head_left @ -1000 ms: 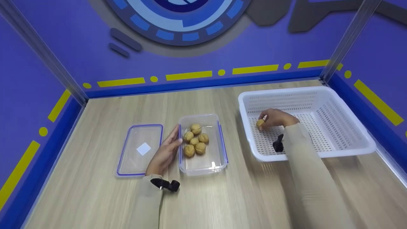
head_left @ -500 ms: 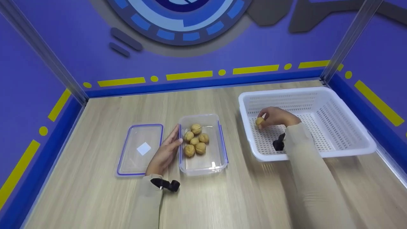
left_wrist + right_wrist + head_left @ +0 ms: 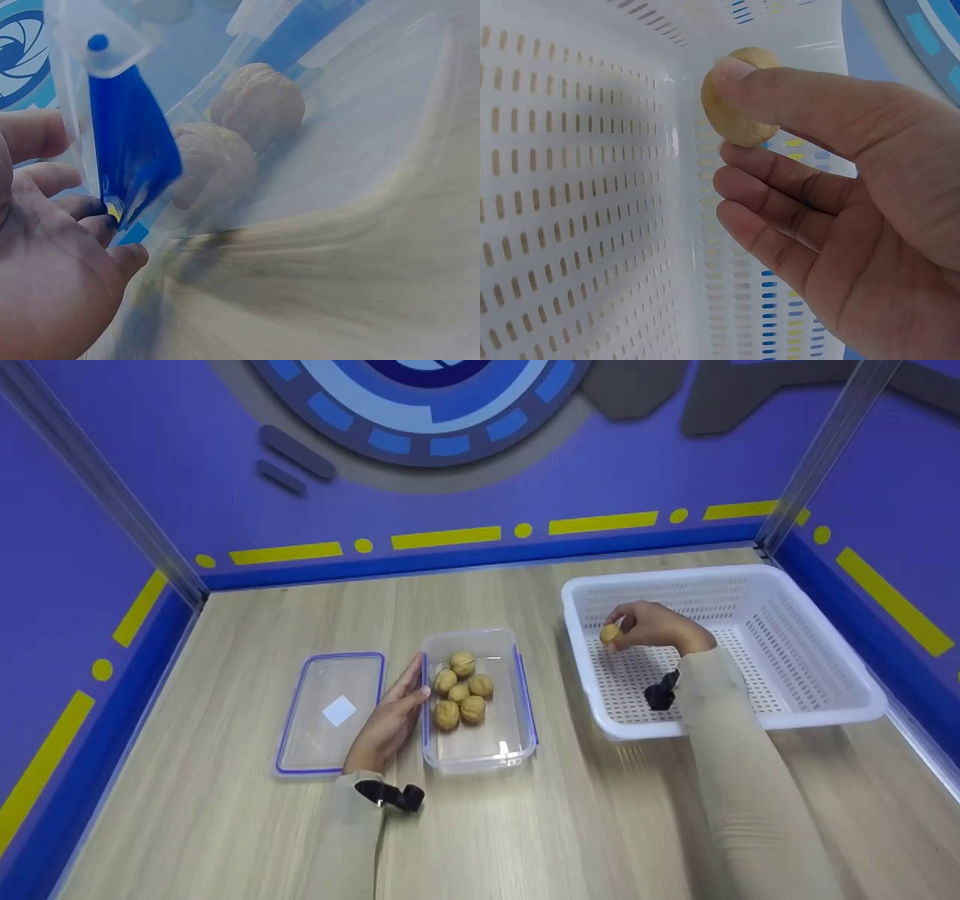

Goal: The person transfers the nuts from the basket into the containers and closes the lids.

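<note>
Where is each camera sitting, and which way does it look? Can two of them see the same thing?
Head: worn on the person's head, looking forward and down at the lid, box and basket; the left hand, right hand and both sleeves show.
Left wrist: worn there, looking past the left hand, which shows, at walnuts in the box.
Right wrist: worn there, looking into the basket; the right hand shows, pinching one walnut.
Shared: head and right wrist both see that walnut and the basket.
</note>
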A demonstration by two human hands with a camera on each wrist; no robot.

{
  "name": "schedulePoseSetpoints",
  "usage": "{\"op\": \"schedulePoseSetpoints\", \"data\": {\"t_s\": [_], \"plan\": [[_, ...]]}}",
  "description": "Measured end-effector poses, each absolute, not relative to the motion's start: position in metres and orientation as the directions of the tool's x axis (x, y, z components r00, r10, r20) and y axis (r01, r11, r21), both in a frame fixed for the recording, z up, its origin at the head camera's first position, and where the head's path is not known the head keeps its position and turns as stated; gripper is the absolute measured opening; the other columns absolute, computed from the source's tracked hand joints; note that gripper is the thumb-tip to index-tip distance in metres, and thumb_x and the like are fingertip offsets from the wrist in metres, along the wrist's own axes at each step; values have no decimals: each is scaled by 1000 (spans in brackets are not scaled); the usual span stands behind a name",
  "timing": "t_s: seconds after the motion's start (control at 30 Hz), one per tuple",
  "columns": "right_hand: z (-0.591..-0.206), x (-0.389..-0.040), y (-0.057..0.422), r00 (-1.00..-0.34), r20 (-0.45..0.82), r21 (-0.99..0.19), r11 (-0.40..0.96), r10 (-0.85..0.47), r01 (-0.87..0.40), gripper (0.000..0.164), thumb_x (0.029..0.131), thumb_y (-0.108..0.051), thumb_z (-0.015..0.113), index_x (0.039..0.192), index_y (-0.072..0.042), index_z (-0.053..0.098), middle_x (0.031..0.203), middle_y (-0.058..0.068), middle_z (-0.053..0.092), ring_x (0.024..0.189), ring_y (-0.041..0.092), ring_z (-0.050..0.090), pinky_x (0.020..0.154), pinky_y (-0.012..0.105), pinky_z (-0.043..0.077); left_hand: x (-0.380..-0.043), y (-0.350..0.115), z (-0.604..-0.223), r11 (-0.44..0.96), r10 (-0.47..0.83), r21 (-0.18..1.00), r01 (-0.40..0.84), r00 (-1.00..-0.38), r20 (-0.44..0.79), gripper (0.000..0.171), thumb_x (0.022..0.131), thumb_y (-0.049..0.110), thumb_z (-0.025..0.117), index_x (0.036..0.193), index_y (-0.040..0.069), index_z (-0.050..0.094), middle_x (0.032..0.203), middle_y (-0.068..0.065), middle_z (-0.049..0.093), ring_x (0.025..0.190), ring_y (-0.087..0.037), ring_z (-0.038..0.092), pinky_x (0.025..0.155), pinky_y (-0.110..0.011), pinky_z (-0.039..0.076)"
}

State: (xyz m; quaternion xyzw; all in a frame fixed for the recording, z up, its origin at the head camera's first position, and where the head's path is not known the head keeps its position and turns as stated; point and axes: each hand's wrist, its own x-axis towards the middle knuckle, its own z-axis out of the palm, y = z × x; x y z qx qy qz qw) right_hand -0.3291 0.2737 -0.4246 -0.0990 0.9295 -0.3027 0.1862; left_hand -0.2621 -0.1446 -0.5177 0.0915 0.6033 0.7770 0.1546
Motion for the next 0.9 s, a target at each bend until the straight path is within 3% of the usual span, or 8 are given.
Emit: {"op": "schedulePoseSetpoints", "data": {"t_s": [0.5,0.9], "plan": [[-413,-327,273,-920,-247,-583,805,-303,-108,45,81,-18,75,122,-6,61,101,14,65,89,24,58,79,35,49,-264,-144,-517,-250,363,958,-137,-931,-39,68,97,1,41,154,7,4,162,-7,-10,149,-21,-14,122,-37,-9],[-397,-324,268,-919,-149,-603,770,-365,-208,41,81,-17,75,117,-2,63,89,10,64,78,15,54,69,26,47,-262,-142,-516,-260,358,952,-161,-932,-60,69,97,2,42,155,10,6,163,-4,-8,149,-19,-13,123,-35,-6]]}}
